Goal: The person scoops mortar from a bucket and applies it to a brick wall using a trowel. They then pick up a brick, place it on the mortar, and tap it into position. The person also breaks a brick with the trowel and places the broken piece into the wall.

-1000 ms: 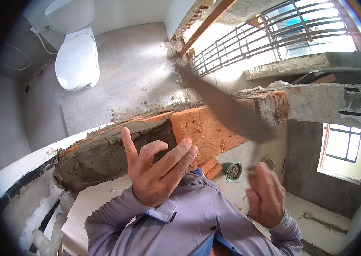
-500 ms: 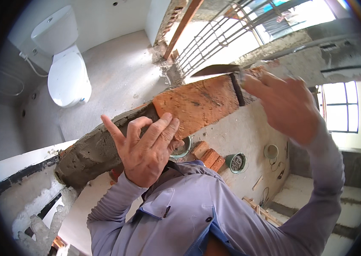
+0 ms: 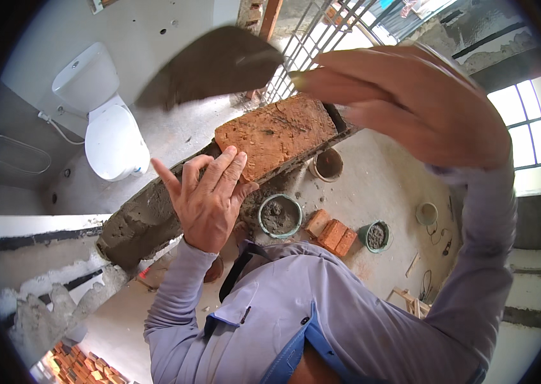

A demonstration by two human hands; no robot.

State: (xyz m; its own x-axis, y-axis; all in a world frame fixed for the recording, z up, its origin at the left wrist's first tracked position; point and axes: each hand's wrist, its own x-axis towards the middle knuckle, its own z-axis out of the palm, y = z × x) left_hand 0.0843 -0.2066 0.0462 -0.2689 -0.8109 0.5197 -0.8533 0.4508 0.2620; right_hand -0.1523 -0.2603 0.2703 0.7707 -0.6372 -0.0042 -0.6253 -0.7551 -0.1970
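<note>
An orange clay brick [image 3: 277, 134] lies on top of a narrow wall, at the end of a bed of wet grey mortar [image 3: 146, 211]. My left hand [image 3: 210, 198] has its fingers spread, with a few fingertips resting on the brick's left end and the thumb by its near edge. Raised above the wall to the right, my right hand [image 3: 411, 102] is closed round a trowel [image 3: 219, 67]; the handle is mostly hidden by the fingers. The trowel's dark blade points left, blurred and apart from the brick. At the brick's right end shows a dark gap.
Below stand a bucket of mortar [image 3: 279, 216], a smaller green bucket [image 3: 377, 237], a brown bucket [image 3: 328, 165] and several loose bricks [image 3: 331, 233]. A white toilet [image 3: 114, 137] is beyond the wall at left. Metal bars [image 3: 302, 48] stand behind the trowel.
My right hand has lifted the trowel from the brick's right end, up and to the left. My left hand stays at the brick. The view has shifted, showing more floor.
</note>
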